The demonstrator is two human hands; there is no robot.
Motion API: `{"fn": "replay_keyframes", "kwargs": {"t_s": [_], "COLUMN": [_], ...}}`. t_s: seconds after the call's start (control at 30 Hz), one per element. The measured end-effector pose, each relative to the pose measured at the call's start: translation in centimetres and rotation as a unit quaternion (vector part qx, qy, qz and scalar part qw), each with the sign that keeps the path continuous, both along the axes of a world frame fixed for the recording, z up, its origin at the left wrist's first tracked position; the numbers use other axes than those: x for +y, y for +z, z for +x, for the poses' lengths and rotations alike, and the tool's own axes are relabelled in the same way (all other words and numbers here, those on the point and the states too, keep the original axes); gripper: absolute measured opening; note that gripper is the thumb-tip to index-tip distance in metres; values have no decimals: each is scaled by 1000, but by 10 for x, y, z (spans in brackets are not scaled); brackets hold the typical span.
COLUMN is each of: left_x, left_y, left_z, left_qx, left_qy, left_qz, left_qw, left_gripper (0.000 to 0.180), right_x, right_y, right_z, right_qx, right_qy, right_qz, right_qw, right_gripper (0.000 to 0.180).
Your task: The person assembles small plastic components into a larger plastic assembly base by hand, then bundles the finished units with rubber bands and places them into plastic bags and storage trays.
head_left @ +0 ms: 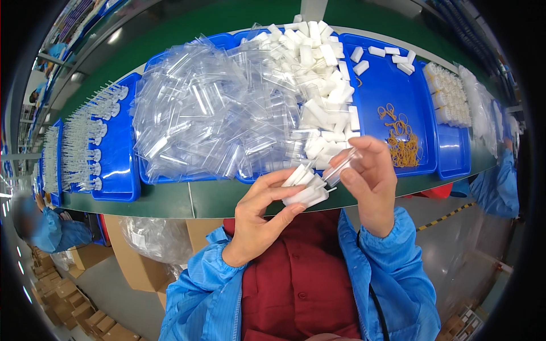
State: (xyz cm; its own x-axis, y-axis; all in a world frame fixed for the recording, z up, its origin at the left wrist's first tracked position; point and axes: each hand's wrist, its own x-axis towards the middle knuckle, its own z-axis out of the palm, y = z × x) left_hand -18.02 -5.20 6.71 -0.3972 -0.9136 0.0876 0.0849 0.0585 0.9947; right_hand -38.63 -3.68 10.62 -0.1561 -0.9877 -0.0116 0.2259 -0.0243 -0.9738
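Note:
Just beyond the table's near edge, my left hand [259, 204] is closed around several white plastic pieces [310, 194] held in a bunch. Beside it, my right hand [374, 179] pinches a small transparent plastic piece [343, 165] between thumb and fingers, close to the bunch. Whether that piece touches the white ones I cannot tell. Past my hands lies a big heap of transparent plastic sleeves [199, 108] in blue trays. A pile of white rectangular blocks [318, 62] adjoins the heap on its right.
A blue tray [372, 96] at right holds yellow rubber bands [404, 142] and a few white blocks. Farther right sit stacked whitish parts [446, 94]. Rows of thin-stemmed translucent parts [82, 142] fill trays at left. Cardboard boxes [133, 256] stand below; co-workers in blue [497, 184] flank the table.

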Motion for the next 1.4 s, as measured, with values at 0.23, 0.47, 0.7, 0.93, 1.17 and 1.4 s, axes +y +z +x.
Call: {"fn": "replay_keyframes", "kwargs": {"t_s": [0.23,0.47,0.7,0.93,1.17,1.4], "left_x": [1,2,1,0,-4,-4], "left_y": [3,6,6,11,19,17], "left_z": [-9,-10,-12,-21,-23,-25], "left_qx": [6,-28,-43,-133,-203,-213], "left_qy": [12,-13,-8,27,59,66], "left_qz": [19,16,20,-116,-192,-234], "left_qw": [1000,999,999,984,958,946], "left_gripper": [30,27,22,21,23,21], "right_x": [11,16,15,16,21,28], "right_y": [-15,-29,-29,-25,-32,-41], "right_z": [-5,-3,-2,-1,1,5], "right_qx": [81,88,73,43,11,24], "right_qy": [26,-14,4,-12,-16,-24], "right_qz": [-54,-80,-74,-11,-23,-84], "right_qw": [995,993,995,999,1000,996], "right_gripper": [42,44,42,41,40,41]}}
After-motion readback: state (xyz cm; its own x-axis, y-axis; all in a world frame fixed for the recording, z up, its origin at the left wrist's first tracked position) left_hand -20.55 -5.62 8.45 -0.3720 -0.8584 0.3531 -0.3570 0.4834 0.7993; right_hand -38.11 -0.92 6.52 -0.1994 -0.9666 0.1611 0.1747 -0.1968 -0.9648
